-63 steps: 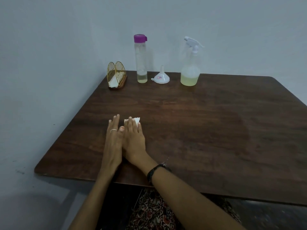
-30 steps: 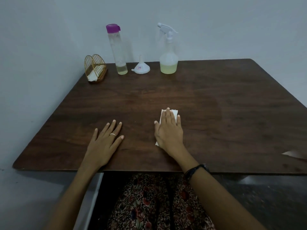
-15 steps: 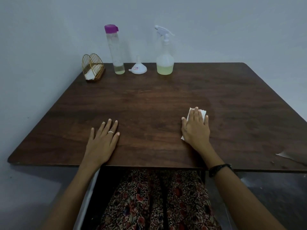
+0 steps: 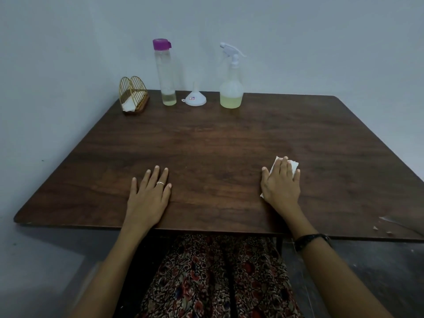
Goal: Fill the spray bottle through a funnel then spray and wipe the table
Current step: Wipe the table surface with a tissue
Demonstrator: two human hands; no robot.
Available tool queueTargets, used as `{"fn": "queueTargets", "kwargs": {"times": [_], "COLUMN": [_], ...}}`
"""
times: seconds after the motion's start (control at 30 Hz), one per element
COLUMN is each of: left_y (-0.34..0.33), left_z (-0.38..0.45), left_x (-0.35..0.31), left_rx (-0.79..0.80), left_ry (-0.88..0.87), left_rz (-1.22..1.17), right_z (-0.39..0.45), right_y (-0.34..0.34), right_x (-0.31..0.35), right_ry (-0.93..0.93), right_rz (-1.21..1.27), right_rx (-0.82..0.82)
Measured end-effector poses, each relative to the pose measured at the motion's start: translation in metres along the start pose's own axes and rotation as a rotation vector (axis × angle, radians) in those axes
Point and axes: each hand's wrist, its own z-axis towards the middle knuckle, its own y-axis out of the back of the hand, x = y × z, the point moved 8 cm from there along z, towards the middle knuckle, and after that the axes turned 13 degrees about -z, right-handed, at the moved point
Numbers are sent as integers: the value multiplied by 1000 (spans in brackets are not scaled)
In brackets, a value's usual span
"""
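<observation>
Dark wood table [image 4: 206, 145], right hand [image 4: 281, 182] flat-fingered pressing thin limp tissue [image 4: 293, 166] near front edge, best handled under palm, left hand [image 4: 149, 193] flat, holding nothing.

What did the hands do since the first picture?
The right hand slid the white tissue rightward along the table, away from the left hand, pressing it flat throughout. The left hand stayed flat near the front edge. The spray bottle, funnel, tall bottle and napkin holder stayed put.
</observation>
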Motion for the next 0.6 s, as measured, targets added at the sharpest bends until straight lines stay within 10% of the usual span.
{"fn": "queueTargets", "kwargs": {"times": [0.6], "left_y": [16], "left_z": [-22], "left_x": [-38], "left_rx": [-273], "left_ry": [-78], "left_rz": [-433], "right_z": [-58], "right_y": [3], "right_x": [161], "right_ry": [289], "right_rz": [109], "right_rx": [57]}}
